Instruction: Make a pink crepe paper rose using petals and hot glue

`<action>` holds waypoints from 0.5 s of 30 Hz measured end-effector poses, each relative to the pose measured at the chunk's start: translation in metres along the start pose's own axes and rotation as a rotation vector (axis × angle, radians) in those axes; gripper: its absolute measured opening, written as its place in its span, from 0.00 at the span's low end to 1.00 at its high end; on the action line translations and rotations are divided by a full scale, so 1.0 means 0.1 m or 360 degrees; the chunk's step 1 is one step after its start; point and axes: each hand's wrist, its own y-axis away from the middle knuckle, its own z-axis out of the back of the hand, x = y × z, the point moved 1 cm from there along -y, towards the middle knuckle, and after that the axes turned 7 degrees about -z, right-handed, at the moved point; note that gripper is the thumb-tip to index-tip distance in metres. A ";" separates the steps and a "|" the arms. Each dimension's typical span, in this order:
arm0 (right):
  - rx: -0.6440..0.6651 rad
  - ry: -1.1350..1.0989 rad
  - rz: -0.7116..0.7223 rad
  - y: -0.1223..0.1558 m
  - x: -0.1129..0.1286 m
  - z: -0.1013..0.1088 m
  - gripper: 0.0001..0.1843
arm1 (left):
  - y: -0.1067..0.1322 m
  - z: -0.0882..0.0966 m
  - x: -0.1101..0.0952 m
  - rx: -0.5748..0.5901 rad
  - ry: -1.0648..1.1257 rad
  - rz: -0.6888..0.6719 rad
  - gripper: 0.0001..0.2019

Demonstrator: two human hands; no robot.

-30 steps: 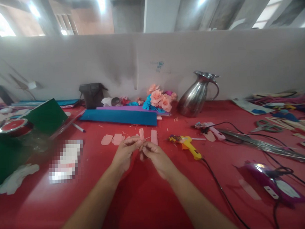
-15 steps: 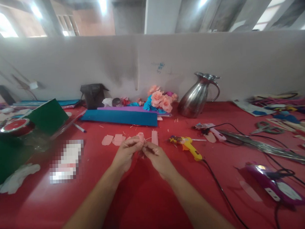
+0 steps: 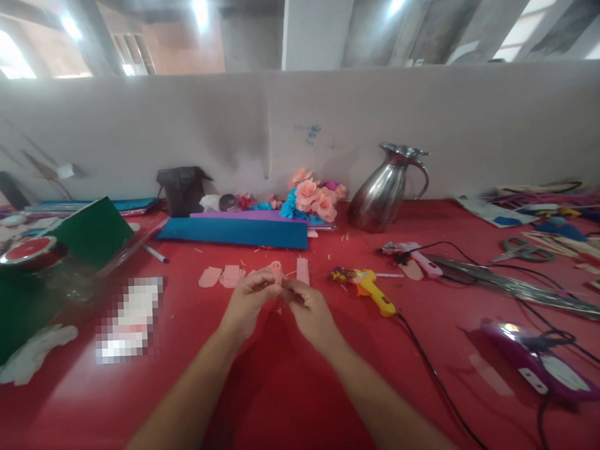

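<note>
Both hands meet above the middle of the red table, pinching a small pink paper petal [image 3: 276,268] whose rounded top sticks up between the fingertips. My left hand [image 3: 251,299] is closed on its left side, and my right hand [image 3: 305,303] is closed on its right. The petal's lower part is hidden by the fingers. Just beyond my left hand lie flat pink paper pieces [image 3: 231,276]. A pink paper strip [image 3: 302,271] rests behind my right hand. To the right is a yellow glue gun [image 3: 374,291], lying on its side with its cord trailing toward me.
Behind the hands lie a blue paper sheet [image 3: 231,234] and pink paper flowers [image 3: 309,195]. A steel jug [image 3: 381,192] stands near the wall. On the right are a pink glue gun [image 3: 426,263], scissors [image 3: 524,251], wire stems [image 3: 509,284] and a purple device [image 3: 536,361]. Green board [image 3: 96,232] stands left.
The fingers have shifted slightly around the pink petal, and its top now looks smoother and rounder. Both hands stay in nearly the same place. The view has moved a little.
</note>
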 end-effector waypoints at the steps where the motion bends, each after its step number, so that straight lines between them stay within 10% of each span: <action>1: -0.0004 0.0003 0.0011 0.00 0.00 0.00 0.11 | 0.00 0.00 0.00 -0.0004 -0.0037 -0.0035 0.03; 15: -0.0047 0.0082 -0.0018 -0.01 -0.04 0.00 0.11 | 0.00 0.00 0.02 -0.0008 -0.0199 -0.0096 0.06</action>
